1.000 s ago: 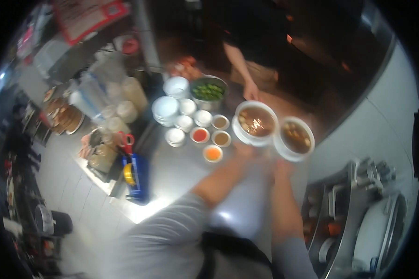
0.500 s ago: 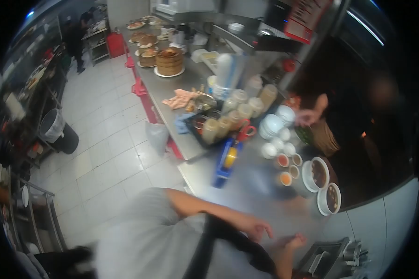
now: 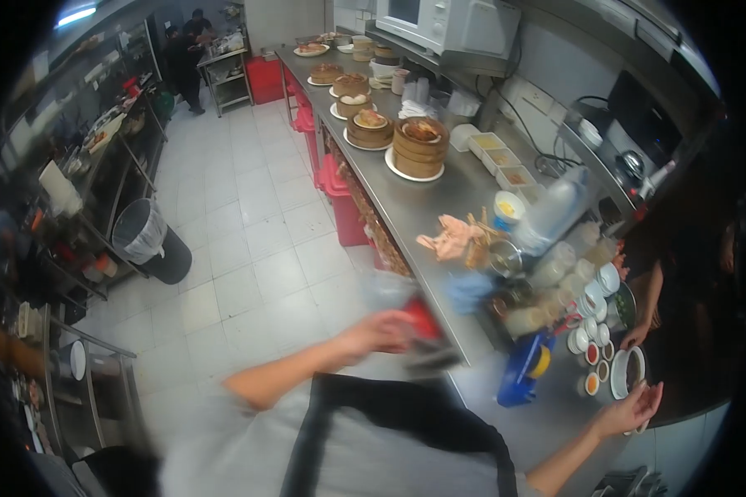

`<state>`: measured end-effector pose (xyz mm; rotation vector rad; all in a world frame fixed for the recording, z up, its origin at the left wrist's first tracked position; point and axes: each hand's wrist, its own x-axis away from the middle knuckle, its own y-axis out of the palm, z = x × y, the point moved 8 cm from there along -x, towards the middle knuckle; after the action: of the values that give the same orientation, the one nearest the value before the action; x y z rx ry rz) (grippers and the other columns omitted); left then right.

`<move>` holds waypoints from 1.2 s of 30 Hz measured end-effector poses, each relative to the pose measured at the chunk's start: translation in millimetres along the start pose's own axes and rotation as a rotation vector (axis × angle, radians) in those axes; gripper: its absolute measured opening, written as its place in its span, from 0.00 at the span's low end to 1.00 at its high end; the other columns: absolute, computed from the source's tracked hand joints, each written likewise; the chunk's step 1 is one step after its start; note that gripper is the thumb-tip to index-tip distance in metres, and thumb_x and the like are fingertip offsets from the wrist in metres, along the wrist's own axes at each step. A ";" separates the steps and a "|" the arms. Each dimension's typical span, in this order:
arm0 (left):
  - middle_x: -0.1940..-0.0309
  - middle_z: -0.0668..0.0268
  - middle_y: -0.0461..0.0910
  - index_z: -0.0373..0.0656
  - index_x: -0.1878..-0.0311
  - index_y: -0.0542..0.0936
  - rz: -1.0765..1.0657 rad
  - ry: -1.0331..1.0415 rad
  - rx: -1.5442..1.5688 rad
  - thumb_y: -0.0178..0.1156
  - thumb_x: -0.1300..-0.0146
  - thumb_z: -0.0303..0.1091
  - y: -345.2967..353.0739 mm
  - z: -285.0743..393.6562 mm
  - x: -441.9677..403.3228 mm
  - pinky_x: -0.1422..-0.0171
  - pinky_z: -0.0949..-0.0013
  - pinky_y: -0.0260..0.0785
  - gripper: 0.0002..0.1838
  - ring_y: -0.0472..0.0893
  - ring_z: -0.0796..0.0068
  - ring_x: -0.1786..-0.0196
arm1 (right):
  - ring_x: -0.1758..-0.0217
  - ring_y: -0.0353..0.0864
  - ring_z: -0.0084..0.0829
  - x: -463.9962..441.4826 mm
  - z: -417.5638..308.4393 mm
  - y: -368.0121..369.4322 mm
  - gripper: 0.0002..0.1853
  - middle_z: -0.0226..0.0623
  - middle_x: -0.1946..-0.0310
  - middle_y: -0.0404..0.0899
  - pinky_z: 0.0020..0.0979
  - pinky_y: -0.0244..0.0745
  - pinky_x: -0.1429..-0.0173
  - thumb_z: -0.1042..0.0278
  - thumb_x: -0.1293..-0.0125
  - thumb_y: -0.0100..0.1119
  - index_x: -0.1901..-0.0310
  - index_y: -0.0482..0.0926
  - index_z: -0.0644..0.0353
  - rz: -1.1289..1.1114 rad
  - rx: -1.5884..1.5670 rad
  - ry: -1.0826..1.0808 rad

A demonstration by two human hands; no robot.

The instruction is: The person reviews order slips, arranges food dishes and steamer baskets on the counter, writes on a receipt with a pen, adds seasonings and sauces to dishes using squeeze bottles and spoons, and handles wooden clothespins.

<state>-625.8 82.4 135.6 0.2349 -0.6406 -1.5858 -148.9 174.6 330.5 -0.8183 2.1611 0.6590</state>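
- White bowl (image 3: 618, 379) already stands on the table (image 3: 559, 404), at right, beside sauce cups (image 3: 592, 383).
- Right hand (image 3: 624, 414) is near it; grip unclear.
- Left hand (image 3: 375, 333) is left of the table; cannot tell whether fingers are apart.

Four small sauce cups (image 3: 592, 383) stood on the worktop (image 3: 486, 379): one red, one orange and two brown. Two large white bowls (image 3: 618, 375) were near them, one mostly hidden. There was one blue tape dispenser (image 3: 518, 374) with one yellow roll (image 3: 541, 363). Five bamboo steamer stacks (image 3: 419, 154) made up the nearer row, with more behind, too small to count. One bowl (image 3: 508, 205) held yellow food. At least three square containers (image 3: 515, 177) stood in a line. The squeeze bottles (image 3: 551, 271) and small white bowls (image 3: 589, 326) were several each, too overlapped for a sure count. One microwave (image 3: 412, 18), one black bin (image 3: 172, 258) and at least two red bins (image 3: 344, 207) showed, as did two people (image 3: 184, 62) at the far end and one co-worker (image 3: 695, 273) nearby.
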 end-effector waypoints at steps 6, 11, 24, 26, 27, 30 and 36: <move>0.71 0.71 0.77 0.44 0.43 0.69 0.148 0.090 -0.006 0.59 0.39 0.27 -99.1 70.4 -49.1 0.49 0.69 0.72 0.20 0.79 0.79 0.62 | 0.61 0.72 0.26 85.2 -77.6 165.3 0.14 0.39 0.59 0.72 0.25 0.72 0.57 0.85 0.41 0.56 0.53 0.70 0.69 -0.126 -0.265 -0.190; 0.73 0.74 0.75 0.47 0.48 0.71 0.384 0.127 -0.062 0.58 0.39 0.31 -226.1 112.2 -86.7 0.53 0.69 0.71 0.16 0.77 0.81 0.65 | 0.59 0.73 0.22 190.0 -34.4 374.8 0.20 0.34 0.59 0.72 0.23 0.71 0.53 0.85 0.44 0.55 0.48 0.71 0.64 -0.739 -0.262 0.338; 0.52 0.60 0.73 0.45 0.40 0.65 0.420 -0.054 -0.051 0.52 0.35 0.33 -389.5 165.9 -166.3 0.43 0.67 0.66 0.20 0.75 0.68 0.49 | 0.50 0.77 0.37 422.0 51.8 575.2 0.29 0.46 0.48 0.75 0.36 0.73 0.50 0.66 0.46 0.64 0.41 0.68 0.60 -1.734 0.077 0.671; 0.46 0.58 0.70 0.45 0.36 0.61 0.246 -0.011 -0.170 0.53 0.36 0.32 -374.9 208.0 -212.9 0.39 0.66 0.64 0.25 0.73 0.65 0.43 | 0.47 0.75 0.36 399.3 74.0 582.1 0.36 0.45 0.44 0.72 0.36 0.73 0.49 0.67 0.49 0.67 0.37 0.64 0.59 -1.353 0.001 0.909; 0.41 0.55 0.65 0.44 0.33 0.57 0.147 0.079 -0.299 0.57 0.38 0.31 -361.4 234.0 -235.2 0.36 0.63 0.62 0.31 0.68 0.62 0.39 | 0.42 0.71 0.37 377.9 71.5 591.8 0.43 0.46 0.40 0.68 0.38 0.70 0.45 0.66 0.53 0.70 0.34 0.59 0.57 -1.227 -0.001 0.814; 0.32 0.52 0.55 0.43 0.29 0.48 -0.008 0.375 -0.668 0.67 0.49 0.28 -328.1 301.4 -306.1 0.30 0.60 0.54 0.48 0.57 0.57 0.30 | 0.33 0.61 0.38 336.4 74.6 629.4 0.56 0.46 0.35 0.60 0.39 0.60 0.34 0.63 0.62 0.76 0.30 0.50 0.56 -1.077 0.019 0.550; 0.41 0.49 0.69 0.39 0.32 0.54 -0.137 0.444 -0.968 0.75 0.63 0.34 -307.7 345.2 -405.5 0.35 0.65 0.62 0.54 0.68 0.58 0.37 | 0.29 0.54 0.37 341.0 84.0 678.0 0.62 0.45 0.34 0.58 0.34 0.48 0.27 0.63 0.69 0.80 0.31 0.49 0.62 -1.084 -0.024 0.489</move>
<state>-1009.3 562.3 165.8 -0.1030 0.5149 -1.7250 -781.5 563.7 152.9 -2.0724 1.6836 -0.0997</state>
